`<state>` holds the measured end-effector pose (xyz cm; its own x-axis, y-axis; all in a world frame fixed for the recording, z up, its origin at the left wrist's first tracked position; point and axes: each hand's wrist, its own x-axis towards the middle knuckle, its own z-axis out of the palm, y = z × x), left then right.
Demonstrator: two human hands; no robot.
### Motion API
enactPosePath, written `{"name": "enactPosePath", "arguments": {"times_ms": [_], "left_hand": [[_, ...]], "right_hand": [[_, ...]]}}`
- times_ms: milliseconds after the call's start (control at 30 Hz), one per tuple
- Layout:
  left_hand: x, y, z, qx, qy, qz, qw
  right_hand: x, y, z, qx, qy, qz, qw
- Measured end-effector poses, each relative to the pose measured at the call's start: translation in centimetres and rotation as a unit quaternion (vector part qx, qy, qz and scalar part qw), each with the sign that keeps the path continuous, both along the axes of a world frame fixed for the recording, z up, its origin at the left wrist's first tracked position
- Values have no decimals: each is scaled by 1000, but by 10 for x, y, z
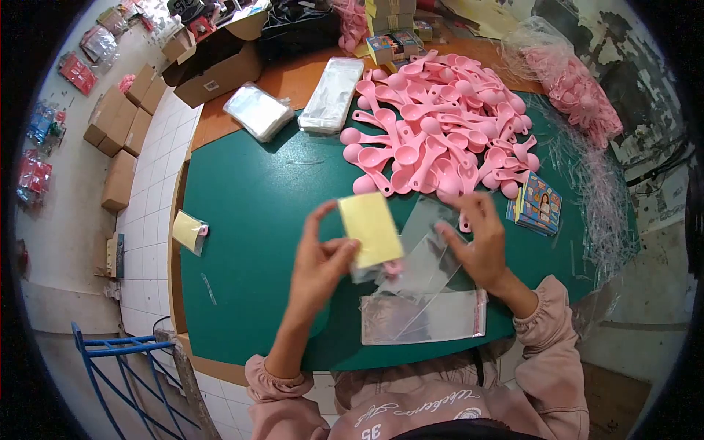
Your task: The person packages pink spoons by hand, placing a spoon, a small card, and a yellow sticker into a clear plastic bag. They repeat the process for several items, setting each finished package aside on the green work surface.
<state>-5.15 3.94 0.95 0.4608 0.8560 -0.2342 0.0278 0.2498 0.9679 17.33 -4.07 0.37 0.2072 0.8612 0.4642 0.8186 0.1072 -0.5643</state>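
The left hand (319,264) pinches a yellow rectangular paper card (370,229); the right hand (480,246), grip closed, holds a clear plastic sleeve (427,249) just beside; the card likely needs keeping square.

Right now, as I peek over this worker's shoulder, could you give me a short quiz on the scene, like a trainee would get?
1. True or false: the left hand holds a yellow card.
2. What does the right hand grip? A) a clear bag B) scissors C) a cardboard box
3. Fill in: the pile of spoons on the green table is ____ in colour.
Key: 1 true; 2 A; 3 pink.
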Motion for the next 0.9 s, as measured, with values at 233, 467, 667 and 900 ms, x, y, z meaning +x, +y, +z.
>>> {"name": "enactPosePath", "arguments": {"times_ms": [233, 467, 667, 900], "left_hand": [[-114, 55, 16, 222, 292, 190, 910], [-135, 67, 2, 446, 512, 335, 654], [46, 7, -14, 455, 220, -89, 858], [63, -6, -32, 393, 284, -217, 847]], "right_hand": [[23, 9, -8, -69, -43, -22, 996], [16, 5, 1, -159, 430, 109, 882], [20, 1, 25, -249, 596, 166, 745], [46, 66, 9, -24, -95, 119, 988]]}}
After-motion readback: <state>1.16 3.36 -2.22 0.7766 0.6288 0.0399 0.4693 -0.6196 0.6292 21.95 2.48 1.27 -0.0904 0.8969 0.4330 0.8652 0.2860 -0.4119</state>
